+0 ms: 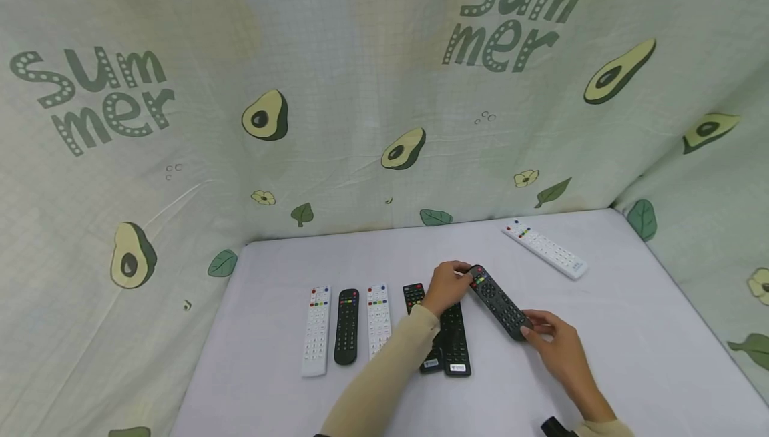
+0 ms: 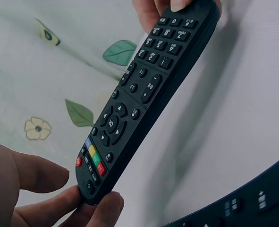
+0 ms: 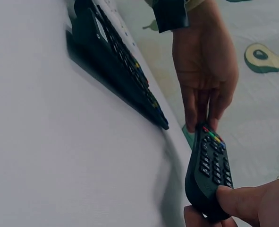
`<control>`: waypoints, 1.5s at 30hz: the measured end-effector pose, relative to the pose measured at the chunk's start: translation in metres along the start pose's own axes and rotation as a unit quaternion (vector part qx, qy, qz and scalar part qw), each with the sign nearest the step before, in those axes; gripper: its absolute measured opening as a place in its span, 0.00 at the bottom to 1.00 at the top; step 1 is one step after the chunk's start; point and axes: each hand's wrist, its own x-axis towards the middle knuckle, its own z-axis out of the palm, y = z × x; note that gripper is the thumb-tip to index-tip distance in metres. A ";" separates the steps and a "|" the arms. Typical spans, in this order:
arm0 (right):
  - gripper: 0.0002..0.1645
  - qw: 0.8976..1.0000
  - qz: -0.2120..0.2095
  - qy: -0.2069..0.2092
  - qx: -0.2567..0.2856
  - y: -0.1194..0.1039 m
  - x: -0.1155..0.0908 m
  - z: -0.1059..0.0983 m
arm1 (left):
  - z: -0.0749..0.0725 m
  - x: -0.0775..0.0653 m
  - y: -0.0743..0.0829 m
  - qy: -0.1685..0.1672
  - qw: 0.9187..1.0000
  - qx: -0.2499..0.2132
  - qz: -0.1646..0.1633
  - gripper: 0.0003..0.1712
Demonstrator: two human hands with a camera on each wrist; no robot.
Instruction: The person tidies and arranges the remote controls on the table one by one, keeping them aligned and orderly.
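A black remote control (image 1: 497, 302) with colored buttons is tilted above the white table. My right hand (image 1: 555, 347) pinches its lower end, thumb on the key side and fingers beneath, as the right wrist view shows. At the other end, by the red power button, is my left hand (image 1: 447, 287). Its fingers (image 2: 104, 213) touch that tip from below, while the thumb stands a little apart from the remote in the left wrist view. Two more black remotes, a left one (image 1: 431, 361) and a right one (image 1: 454, 340), lie side by side, partly hidden by my left hand and forearm.
Left of my forearm lie a white remote (image 1: 316, 333), a black remote (image 1: 346, 327) and another white remote (image 1: 378, 317), its lower part covered by the sleeve. One more white remote (image 1: 547, 248) lies slanted at the far right. A patterned curtain (image 1: 336, 123) borders the table (image 1: 258, 383).
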 end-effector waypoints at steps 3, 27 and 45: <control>0.24 1.000 0.004 -0.006 -0.002 0.001 -0.009 0.001 | 0.002 -0.004 0.000 -0.013 1.000 0.015 0.003 0.13; 0.33 0.997 -0.038 -0.059 -0.042 -0.009 -0.034 0.017 | 0.014 -0.021 0.008 -0.081 0.980 0.176 0.053 0.22; 0.27 0.987 -0.009 0.157 -0.022 0.032 0.074 -0.064 | 0.009 -0.020 0.001 -0.052 0.986 0.138 0.081 0.19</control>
